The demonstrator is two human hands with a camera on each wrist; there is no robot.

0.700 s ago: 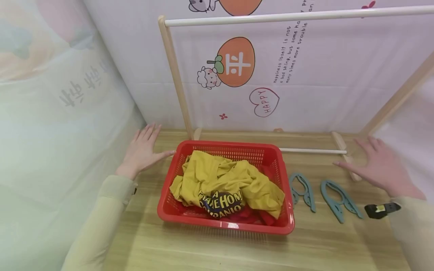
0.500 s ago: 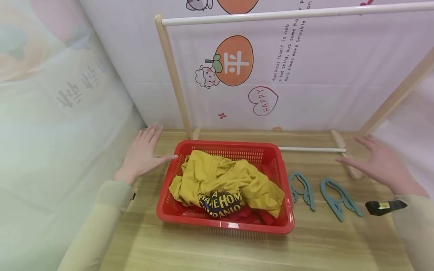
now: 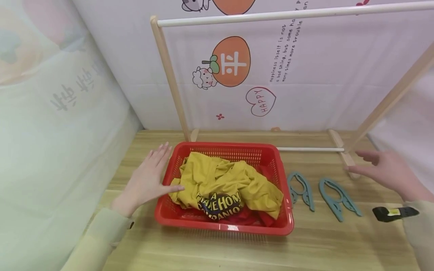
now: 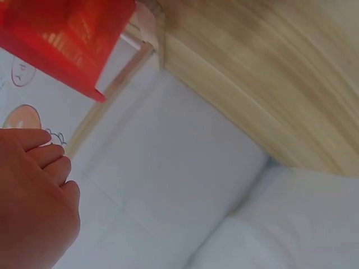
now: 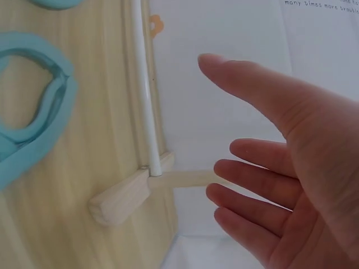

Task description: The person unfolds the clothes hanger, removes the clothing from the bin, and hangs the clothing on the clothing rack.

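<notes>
In the head view a red plastic basket [image 3: 222, 227] stands on the wooden table, holding a crumpled yellow T-shirt [image 3: 217, 173] with dark printed lettering. Red cloth [image 3: 245, 218] shows beneath the shirt. My left hand [image 3: 145, 180] is at the basket's left side, fingers extended, its thumb overlapping the rim and the shirt's edge in this view. My right hand [image 3: 386, 171] hovers at the right, holding nothing, thumb and fingers spread apart in the right wrist view. Nearest to it lie two blue-green folding hangers, one [image 3: 339, 199] closer to the hand and one [image 3: 301, 190] beside the basket.
Behind the basket stands a clothes rack with a white top bar [image 3: 291, 15], wooden posts [image 3: 169, 75] and a low white bar [image 3: 310, 149]. A printed white cloth [image 3: 305, 109] hangs behind it, and a pale sheet [image 3: 51, 169] borders the left side.
My left hand has come down and right, toward the basket's left rim. My right hand has lowered slightly and moved right, its fingers drawn closer together. Basket and hangers stay put.
</notes>
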